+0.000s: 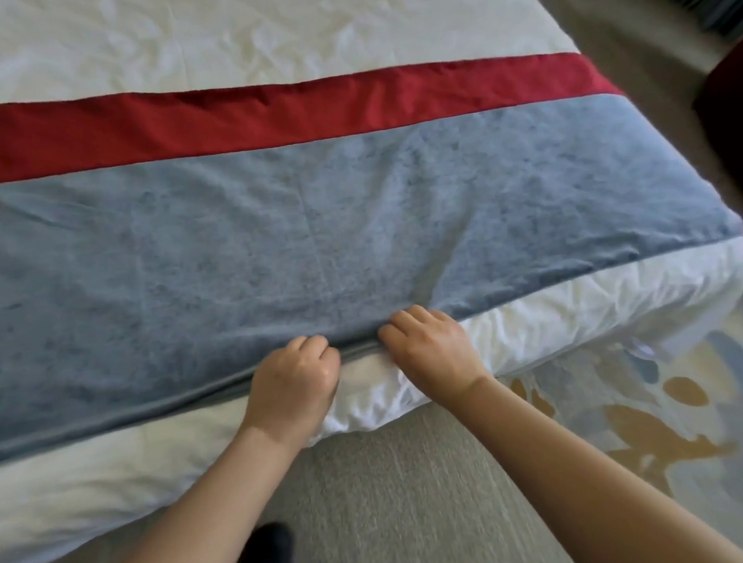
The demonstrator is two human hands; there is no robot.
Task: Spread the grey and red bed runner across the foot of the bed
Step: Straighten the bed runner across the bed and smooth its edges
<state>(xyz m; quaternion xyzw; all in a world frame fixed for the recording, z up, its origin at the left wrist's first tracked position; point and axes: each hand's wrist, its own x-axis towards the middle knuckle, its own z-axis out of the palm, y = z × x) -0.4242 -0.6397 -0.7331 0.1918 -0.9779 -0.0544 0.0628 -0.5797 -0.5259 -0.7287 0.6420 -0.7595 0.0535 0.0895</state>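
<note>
Head view. The bed runner [273,226] lies flat across the foot of the bed [180,38] — red band on the far side, grey band toward the foot edge, with its right end reaching the bed's right edge. The left hand [295,378] and right hand [430,347] sit close together, not touching, on the runner's near hem. Each grip is curled tight, pinching the grey hem. A white strip of bedding shows below the hem. A patterned rug [648,422] lies by the bed's right corner — a dark shoe [266,545] stands on the carpet [391,472].
</note>
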